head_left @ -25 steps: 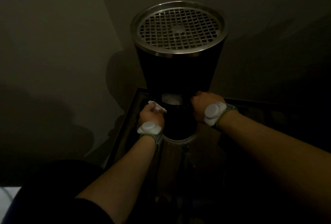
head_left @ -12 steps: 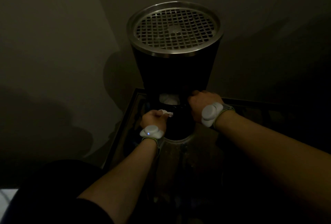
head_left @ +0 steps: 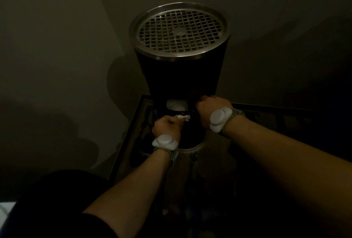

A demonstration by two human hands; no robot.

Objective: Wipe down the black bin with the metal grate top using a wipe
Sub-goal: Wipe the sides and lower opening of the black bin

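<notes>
A tall black bin [head_left: 181,77] stands in a dim corner, topped by a round metal grate [head_left: 180,30] inside a steel rim. Low on its front is an opening with something white [head_left: 176,105] inside. My left hand [head_left: 166,127] is closed on a crumpled white wipe [head_left: 183,118] and presses it against the bin's lower front, just under that opening. My right hand [head_left: 211,110] grips the bin's lower right side. Both wrists wear grey bands.
The bin sits on a dark-framed floor panel [head_left: 125,142] with a pale ring at its base [head_left: 190,148]. Plain walls close in on the left and behind. A dark rounded shape [head_left: 47,199] fills the lower left corner.
My left hand has slid the wipe from the bin's left side rightward across its lower front. My right hand has held its place on the bin's side.
</notes>
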